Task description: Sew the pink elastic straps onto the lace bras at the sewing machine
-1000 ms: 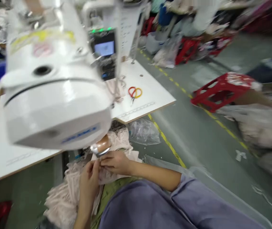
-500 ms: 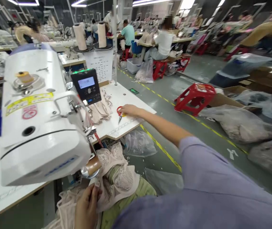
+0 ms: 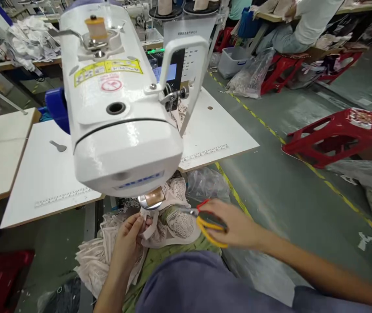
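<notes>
Left fingers [image 3: 135,226] pinched on a beige, lacy, round-cupped bra [image 3: 179,222]; right fingers [image 3: 216,207] curled around loop-handled metal scissors [image 3: 194,211].

Scissors [image 3: 192,211] are off the white tabletop [image 3: 218,126], now in your right hand [image 3: 238,224]. Half a second ago you were reaching to them there; you've since brought them back by the lace bra [image 3: 181,224], blades pointing leftward.

A dusky purple top [image 3: 186,282], plain-fronted, with a sleeve [image 3: 313,300] of similar colour — left hand [image 3: 132,232] and right hand [image 3: 234,224] bare — and green, dark-marked cloth [image 3: 182,248] across the lap.
</notes>
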Motion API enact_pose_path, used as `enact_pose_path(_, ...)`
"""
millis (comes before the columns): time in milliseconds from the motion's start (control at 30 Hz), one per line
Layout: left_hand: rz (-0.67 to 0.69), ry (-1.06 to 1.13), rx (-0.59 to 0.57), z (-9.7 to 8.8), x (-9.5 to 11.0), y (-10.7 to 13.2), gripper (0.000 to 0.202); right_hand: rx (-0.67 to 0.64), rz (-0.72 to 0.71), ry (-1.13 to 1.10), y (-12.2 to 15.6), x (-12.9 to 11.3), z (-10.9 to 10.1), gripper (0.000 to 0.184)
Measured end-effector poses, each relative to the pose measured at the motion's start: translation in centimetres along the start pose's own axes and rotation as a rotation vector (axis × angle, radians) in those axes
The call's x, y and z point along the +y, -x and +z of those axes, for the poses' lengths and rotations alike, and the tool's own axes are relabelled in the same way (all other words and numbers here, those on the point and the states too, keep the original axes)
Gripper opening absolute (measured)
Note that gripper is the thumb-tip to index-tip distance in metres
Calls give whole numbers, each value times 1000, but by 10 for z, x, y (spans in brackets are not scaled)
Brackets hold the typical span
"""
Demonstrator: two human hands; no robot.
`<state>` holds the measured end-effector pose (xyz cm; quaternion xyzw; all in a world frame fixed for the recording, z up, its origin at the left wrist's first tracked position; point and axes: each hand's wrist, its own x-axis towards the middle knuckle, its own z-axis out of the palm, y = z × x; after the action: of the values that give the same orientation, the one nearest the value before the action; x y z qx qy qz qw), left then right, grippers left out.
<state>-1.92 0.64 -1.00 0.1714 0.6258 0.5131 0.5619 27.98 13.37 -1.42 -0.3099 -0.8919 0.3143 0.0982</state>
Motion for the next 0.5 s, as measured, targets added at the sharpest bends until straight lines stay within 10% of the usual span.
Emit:
enact_pose_path(233, 36, -135, -20, 5, 0, 8, 37, 55, -131, -37, -30, -47, 53, 48)
enact_pose_path(500, 127, -276, -11, 2, -2, 10, 21, -20, -151, -186, -44, -48, 55, 39)
